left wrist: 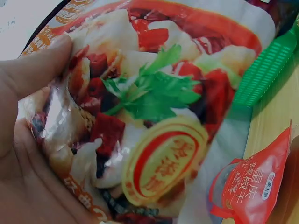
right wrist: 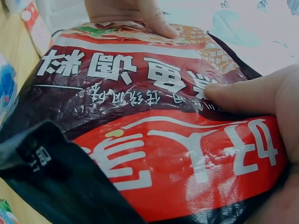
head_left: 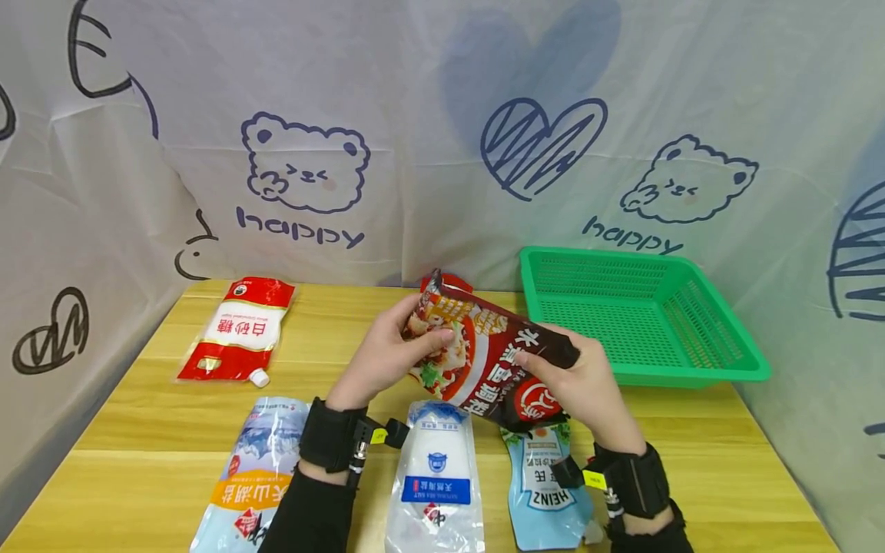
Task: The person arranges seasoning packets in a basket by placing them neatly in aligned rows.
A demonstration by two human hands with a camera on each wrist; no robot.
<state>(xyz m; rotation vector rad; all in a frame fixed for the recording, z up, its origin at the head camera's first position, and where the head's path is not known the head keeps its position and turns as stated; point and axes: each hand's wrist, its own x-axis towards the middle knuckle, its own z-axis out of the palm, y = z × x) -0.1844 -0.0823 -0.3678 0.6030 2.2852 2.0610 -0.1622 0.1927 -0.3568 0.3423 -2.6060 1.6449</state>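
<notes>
Fingers of the left hand [head_left: 387, 349] are curled round the upper end of the dark red seasoning pouch [head_left: 484, 361], with the thumb [left wrist: 39, 63] pressed flat on its printed face. The right hand [head_left: 584, 388] grips the lower end in the same way, thumb [right wrist: 243, 95] on top and fingers underneath. The pouch is held tilted above the wooden table [head_left: 691, 430], clear of the surface, just left of the green basket [head_left: 639, 315].

Risks judged from this position:

1. Slippage. The film is glossy and creased; if one thumb is lifted, the pouch could pivot out of the other hand and drop onto the packets below.
2. Collision. Directly beneath lie the white salt pouch [head_left: 437, 476] and the Heinz pouch [head_left: 549, 491]; these could be knocked askew by a fall.
3. Snagging. The basket rim is near the right end of the pouch and could be caught by a corner if the pouch is swung sideways while low.
4. Hidden contact. A small red packet [left wrist: 254, 184] lies behind the pouch and is largely screened from the head view.

The sugar pouch [head_left: 238, 330] and the blue salt bag [head_left: 256, 468] lie well apart from the hands.
</notes>
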